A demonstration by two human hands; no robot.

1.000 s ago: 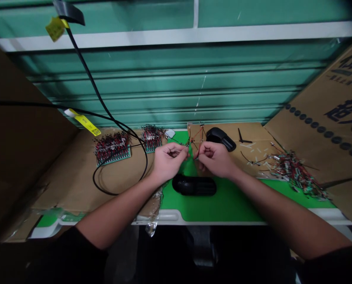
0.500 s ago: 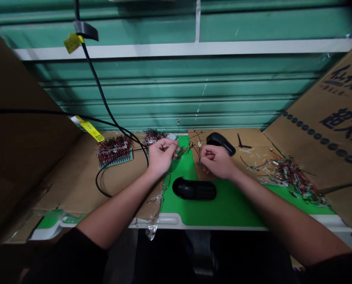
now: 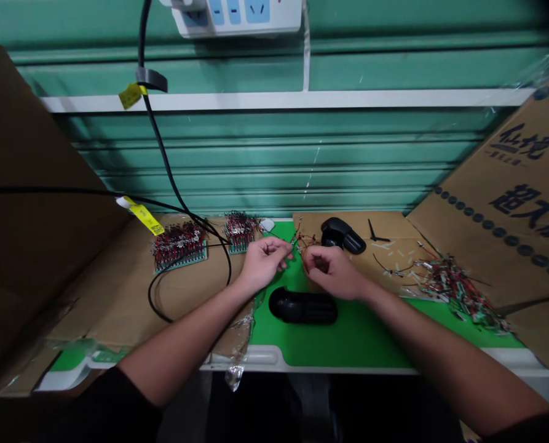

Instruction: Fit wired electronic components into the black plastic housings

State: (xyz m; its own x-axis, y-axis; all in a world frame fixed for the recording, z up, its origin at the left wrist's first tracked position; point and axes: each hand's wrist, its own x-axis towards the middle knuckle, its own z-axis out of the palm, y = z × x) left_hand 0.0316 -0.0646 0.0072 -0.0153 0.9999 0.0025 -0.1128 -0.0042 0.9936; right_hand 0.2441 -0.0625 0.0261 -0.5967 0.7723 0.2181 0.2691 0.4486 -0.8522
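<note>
My left hand pinches the small wired piece, which sits between my hands, off my left fingertips (its long axis is unclear); my right hand curls apart, grip hidden.

Straight across the ridged green wall ran the white rail, and just above it, there sat a white power strip, pale-blue sockets showing! Down over the rail's left part came a black cable, a yellow tag right at the crossing, a yellow label well below! Under the rail's right end, a cardboard box flashed dark printed characters!
</note>
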